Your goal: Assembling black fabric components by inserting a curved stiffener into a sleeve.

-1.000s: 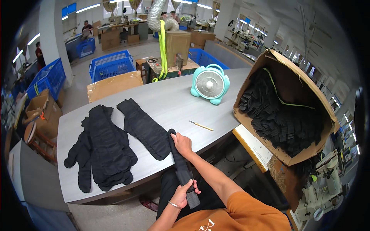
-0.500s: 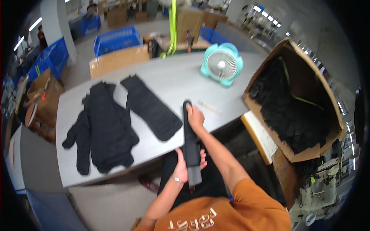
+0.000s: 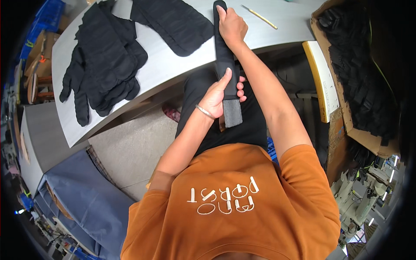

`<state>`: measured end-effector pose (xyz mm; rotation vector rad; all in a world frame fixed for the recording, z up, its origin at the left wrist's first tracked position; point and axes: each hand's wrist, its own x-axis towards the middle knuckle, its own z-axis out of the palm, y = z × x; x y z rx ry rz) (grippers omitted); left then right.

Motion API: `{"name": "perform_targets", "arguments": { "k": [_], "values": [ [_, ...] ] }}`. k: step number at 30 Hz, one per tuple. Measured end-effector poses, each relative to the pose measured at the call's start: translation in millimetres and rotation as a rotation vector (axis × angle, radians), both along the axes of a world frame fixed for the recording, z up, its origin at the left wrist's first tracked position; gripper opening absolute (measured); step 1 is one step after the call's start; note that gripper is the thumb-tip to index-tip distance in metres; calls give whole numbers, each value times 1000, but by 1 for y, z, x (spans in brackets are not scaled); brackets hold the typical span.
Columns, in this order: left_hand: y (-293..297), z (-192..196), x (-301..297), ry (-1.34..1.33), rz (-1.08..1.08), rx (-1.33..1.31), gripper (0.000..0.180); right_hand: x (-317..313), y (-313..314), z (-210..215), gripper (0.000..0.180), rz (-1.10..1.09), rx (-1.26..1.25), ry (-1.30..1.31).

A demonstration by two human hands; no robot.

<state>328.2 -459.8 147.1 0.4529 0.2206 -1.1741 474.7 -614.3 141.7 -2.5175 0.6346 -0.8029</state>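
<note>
A long, narrow black fabric piece (image 3: 222, 47) stretches from the table edge toward my lap, with a grey fuzzy end (image 3: 233, 113) sticking out of its near side. A bit of something brown shows beside that end; what it is I cannot make out. My left hand (image 3: 219, 93) is wrapped round the lower part, thumb on top and fingertips showing at the right side. Higher up, my right hand (image 3: 232, 26) grips the far end, thumb laid along it. Left of it on the table lies a flat black fabric piece (image 3: 175, 26), beside a pile of black gloves (image 3: 106, 56).
The grey table (image 3: 158, 71) curves across in front of me. On it, right of my right hand, lies a thin tool with a yellowish handle (image 3: 265, 19). A cardboard box (image 3: 318, 28) full of black fabric pieces stands at the right, near a yellow-edged white board (image 3: 321, 82).
My view has tipped downward, so the turquoise fan is out of sight and more of my lap shows. Both hands still hold the black piece; my left thumb now lies over it.
</note>
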Motion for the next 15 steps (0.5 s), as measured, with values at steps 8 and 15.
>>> {"name": "perform_targets", "arguments": {
  "k": [8, 15],
  "values": [
    [5, 22, -34, -158, 80, 165, 25, -1, 8, -6, 36, 82, 24, -68],
    [16, 29, -58, -229, 28, 148, 36, 4, 3, -10, 34, 75, -24, -82]
  ]
}}
